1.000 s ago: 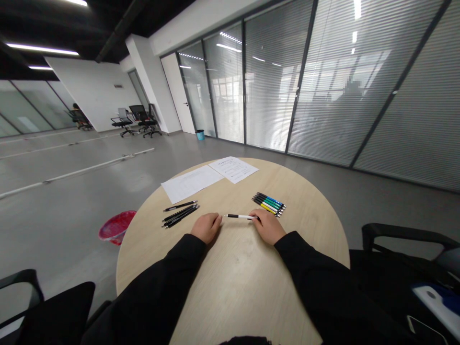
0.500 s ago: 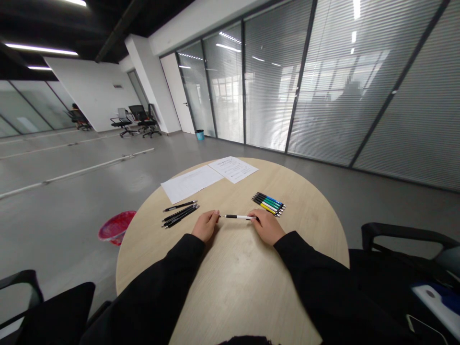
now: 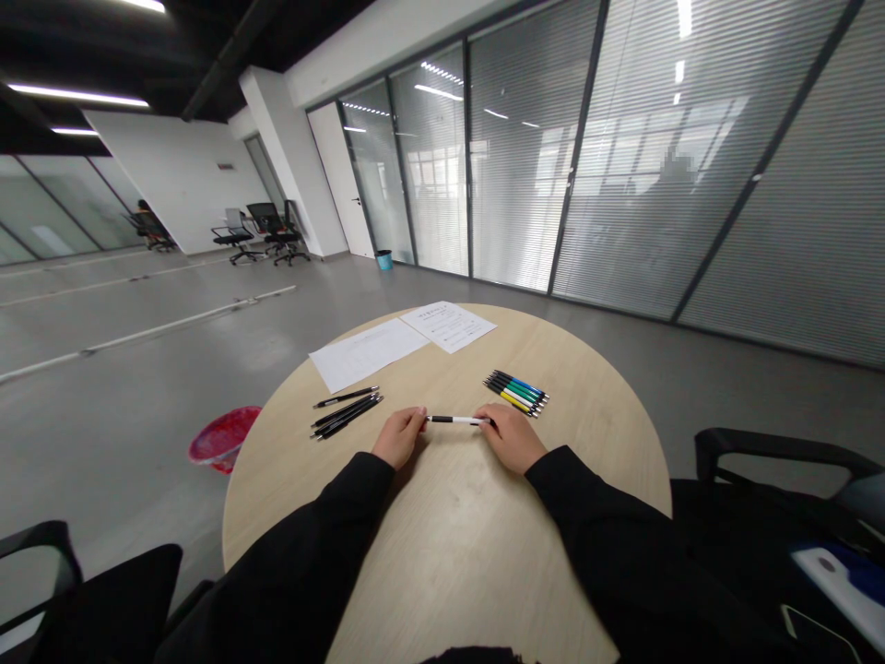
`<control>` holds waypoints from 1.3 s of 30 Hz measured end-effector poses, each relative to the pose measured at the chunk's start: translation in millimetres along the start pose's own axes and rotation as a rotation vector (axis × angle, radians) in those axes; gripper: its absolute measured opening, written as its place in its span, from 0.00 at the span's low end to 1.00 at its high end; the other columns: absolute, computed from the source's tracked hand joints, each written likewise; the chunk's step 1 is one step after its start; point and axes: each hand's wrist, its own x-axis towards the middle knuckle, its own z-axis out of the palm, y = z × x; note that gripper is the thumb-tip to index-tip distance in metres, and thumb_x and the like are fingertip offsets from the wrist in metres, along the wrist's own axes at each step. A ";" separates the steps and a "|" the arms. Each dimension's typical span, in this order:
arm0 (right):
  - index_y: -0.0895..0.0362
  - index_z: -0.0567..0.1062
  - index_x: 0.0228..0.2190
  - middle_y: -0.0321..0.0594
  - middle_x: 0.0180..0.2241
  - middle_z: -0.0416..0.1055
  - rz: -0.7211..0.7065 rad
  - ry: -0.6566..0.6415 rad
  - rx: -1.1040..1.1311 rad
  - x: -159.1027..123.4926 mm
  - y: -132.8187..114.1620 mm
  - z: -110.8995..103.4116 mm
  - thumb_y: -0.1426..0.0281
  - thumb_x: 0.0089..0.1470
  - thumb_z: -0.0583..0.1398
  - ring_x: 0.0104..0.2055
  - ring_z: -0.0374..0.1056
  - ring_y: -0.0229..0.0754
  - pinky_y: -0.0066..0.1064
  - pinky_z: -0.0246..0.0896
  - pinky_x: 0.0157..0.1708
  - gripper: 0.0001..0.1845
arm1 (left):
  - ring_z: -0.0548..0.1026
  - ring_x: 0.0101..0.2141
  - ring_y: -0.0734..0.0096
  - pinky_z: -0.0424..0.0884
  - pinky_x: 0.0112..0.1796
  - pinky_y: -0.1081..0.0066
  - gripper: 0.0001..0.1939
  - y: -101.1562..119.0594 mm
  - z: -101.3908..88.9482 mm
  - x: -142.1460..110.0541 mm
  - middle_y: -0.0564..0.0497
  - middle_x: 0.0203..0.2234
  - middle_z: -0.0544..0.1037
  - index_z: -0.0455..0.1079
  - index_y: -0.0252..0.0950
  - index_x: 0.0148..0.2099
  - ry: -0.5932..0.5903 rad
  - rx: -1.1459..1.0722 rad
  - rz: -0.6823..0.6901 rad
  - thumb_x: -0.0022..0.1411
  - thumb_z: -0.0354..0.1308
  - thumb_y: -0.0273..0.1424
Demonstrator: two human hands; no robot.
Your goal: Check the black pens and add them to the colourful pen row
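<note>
Between my two hands lies a pen (image 3: 453,420) with a white barrel and a black grip section, held level just above the table. My left hand (image 3: 401,436) is closed, its fingertips pinching the pen's left end at the black grip; the tip is hidden in the fingers. My right hand (image 3: 510,433) is closed round the white barrel's right end, where a dark part shows by the thumb. Just beyond my right hand is a row of pens (image 3: 517,392) with blue, green, white and yellow barrels. Several black pens (image 3: 347,415) lie left of my left hand.
The round wooden table (image 3: 477,516) carries two sheets of paper at its far side, a blank-looking one (image 3: 366,355) and a printed one (image 3: 449,326). A red basin (image 3: 225,438) stands on the floor at left. Black chairs (image 3: 781,452) flank the table.
My left hand has moved slightly right, closing the small gap where the pen's thin tip showed. The pen and my right hand have barely shifted.
</note>
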 end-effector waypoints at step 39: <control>0.57 0.75 0.36 0.41 0.36 0.74 -0.006 0.009 -0.002 -1.1 -1.0 -2.3 0.77 0.57 0.56 0.40 0.67 0.42 0.33 0.59 0.43 0.08 | 0.63 0.24 0.78 0.61 0.27 0.75 0.13 -1.2 0.9 -0.8 0.57 0.26 0.65 0.63 0.35 0.39 -0.134 -0.337 0.096 0.56 0.59 0.37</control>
